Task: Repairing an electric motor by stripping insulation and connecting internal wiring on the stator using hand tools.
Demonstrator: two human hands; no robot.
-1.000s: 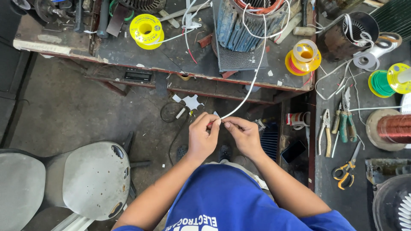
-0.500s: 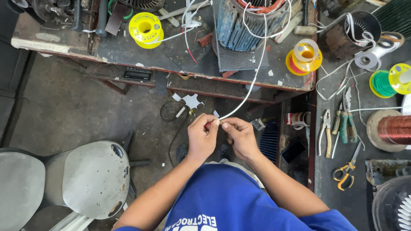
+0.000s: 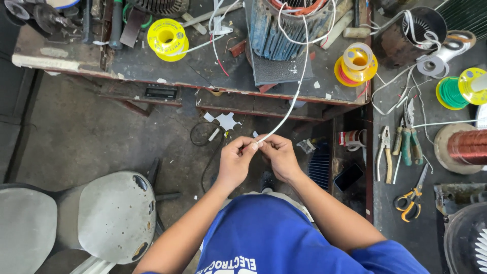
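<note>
Both hands meet just below the motor stator (image 3: 281, 28), in front of the counter (image 3: 152, 63). The left hand (image 3: 236, 162) and right hand (image 3: 279, 155) pinch the free end of the white sleeved lead (image 3: 291, 104), fingers clenched on it. The lead runs up to the stator windings. The end work appears underway; other leads on the stator lie loose.

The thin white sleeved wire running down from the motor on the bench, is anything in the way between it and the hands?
Nothing visible. The left hand and right hand already pinch the thin white sleeved wire at its lower end, fingertips touching it directly.
</note>
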